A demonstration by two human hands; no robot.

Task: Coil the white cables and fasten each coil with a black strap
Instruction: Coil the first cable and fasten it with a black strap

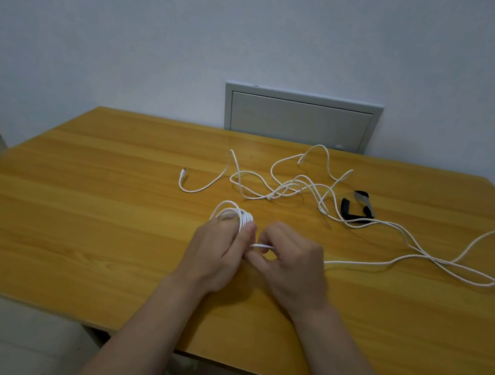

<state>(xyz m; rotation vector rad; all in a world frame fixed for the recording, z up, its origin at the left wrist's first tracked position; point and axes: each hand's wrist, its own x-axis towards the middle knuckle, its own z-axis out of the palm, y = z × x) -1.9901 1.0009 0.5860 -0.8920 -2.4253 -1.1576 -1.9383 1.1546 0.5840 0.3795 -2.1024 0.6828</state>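
My left hand [216,253] grips the coil [235,213], fingers curled round the white loops and thumb pressed against them, so the loops stand up beyond my knuckles. My right hand [292,265] sits just beside it, thumbs nearly touching, and pinches the cable [357,262] between thumb and curled fingers. A short taut piece runs between my two hands.

I place everything from the strap [358,208], which lies black and bent into an open curl on the table [74,208]. The coil and both my hands are left of the strap and nearer to me. From my right hand the cable trails out on the near side of the strap, then sweeps into a wide loop well to the strap's right, close to the table's right edge. One white strand crosses the strap's near edge; I cannot tell whether over or under. Just left of the strap lies a loose tangle [288,187] of white cable, some bends lifting off the wood. I cannot tell how many cables make it up. Farther left of the strap, one strand ends in a small plug [183,172]. Beyond the strap, on the wall, is a grey panel [299,121]
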